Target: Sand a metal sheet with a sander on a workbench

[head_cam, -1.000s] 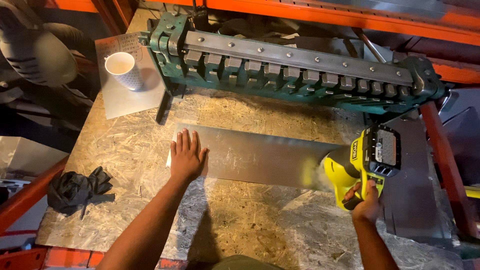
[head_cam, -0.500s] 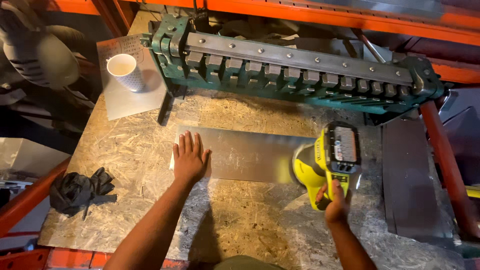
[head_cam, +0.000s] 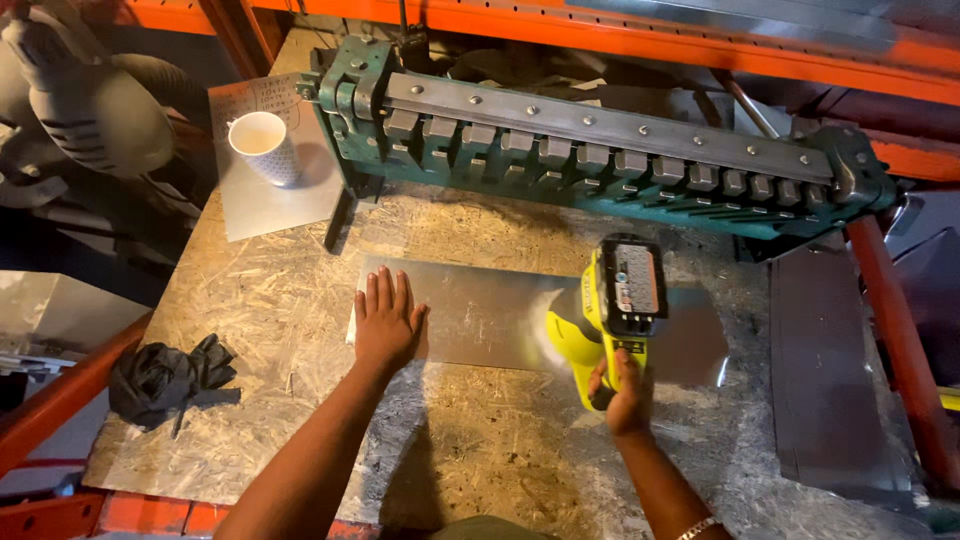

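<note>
While the left hand (head_cam: 386,322) lies flat, fingers spread, pressing the metal sheet's (head_cam: 480,318) left end onto the chipboard bench (head_cam: 290,300), the right hand (head_cam: 622,385) grips a yellow cordless tool (head_cam: 606,318) over the sheet's right-centre, btwn both hands.

A bright yellow cordless power tool with a black battery pack (head_cam: 615,315), a shiny silver-grey rectangular metal sheet (head_cam: 480,318), a tan speckled chipboard bench top (head_cam: 290,300), a dark green steel bending machine with grey clamp blocks (head_cam: 590,150), a white paper cup (head_cam: 262,146), crumpled black fabric gloves (head_cam: 165,375), orange metal rack beams (head_cam: 620,35)
</note>
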